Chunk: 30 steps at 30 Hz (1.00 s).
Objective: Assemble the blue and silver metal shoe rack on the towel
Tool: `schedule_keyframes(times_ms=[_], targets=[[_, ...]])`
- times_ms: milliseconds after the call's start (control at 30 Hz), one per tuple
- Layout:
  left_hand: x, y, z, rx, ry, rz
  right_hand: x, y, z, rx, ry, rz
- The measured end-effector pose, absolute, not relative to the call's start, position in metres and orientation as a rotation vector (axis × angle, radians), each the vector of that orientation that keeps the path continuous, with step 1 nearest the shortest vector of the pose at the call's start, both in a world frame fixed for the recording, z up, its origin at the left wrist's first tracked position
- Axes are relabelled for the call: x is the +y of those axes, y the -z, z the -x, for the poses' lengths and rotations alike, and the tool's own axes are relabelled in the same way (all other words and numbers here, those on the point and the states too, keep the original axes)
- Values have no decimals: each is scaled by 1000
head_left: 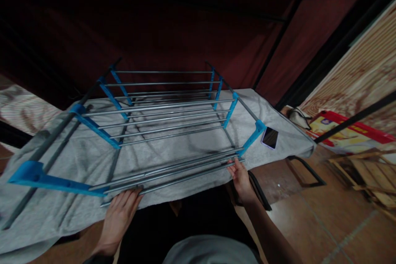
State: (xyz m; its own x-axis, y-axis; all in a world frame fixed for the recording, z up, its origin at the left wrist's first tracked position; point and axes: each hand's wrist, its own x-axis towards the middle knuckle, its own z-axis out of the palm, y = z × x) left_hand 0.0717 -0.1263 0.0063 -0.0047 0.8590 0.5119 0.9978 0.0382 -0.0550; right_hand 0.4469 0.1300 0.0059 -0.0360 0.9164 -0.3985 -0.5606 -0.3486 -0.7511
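A rack of grey metal tubes and blue plastic brackets, looking like a shoe rack (167, 108), lies on the cloth-covered table in front of me. Along its near side runs a loose-looking metal tube (185, 180), close to the tubes seated in the front brackets. My left hand (123, 206) is closed over this tube near its left end, beside the front left blue bracket (66, 185). Near the other end, my right hand (239, 176) pinches the tube just below the front right blue bracket (252, 137). My palms hide parts of the tube.
A grey cloth (198, 140) covers the table. A phone (270, 137) lies right of the rack. Beyond the table are a red and yellow box (349, 130), wooden slatted pieces (368, 173) and a black-framed seat (278, 177). A dark red panel (173, 29) stands behind.
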Motion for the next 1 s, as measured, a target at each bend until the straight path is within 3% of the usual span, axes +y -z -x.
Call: schedule_keyframes(times_ms=[300, 700, 1000], targets=[[-137, -15, -78, -1850, 425, 1903, 120, -21, -446, -487, -1594, 1021], [-156, -13, -82, -1733, 503, 1908, 122, -98, -432, -641, -1563, 798], [-156, -31, -89, -1782, 600, 1975, 122, -115, -422, -419, -1667, 720]])
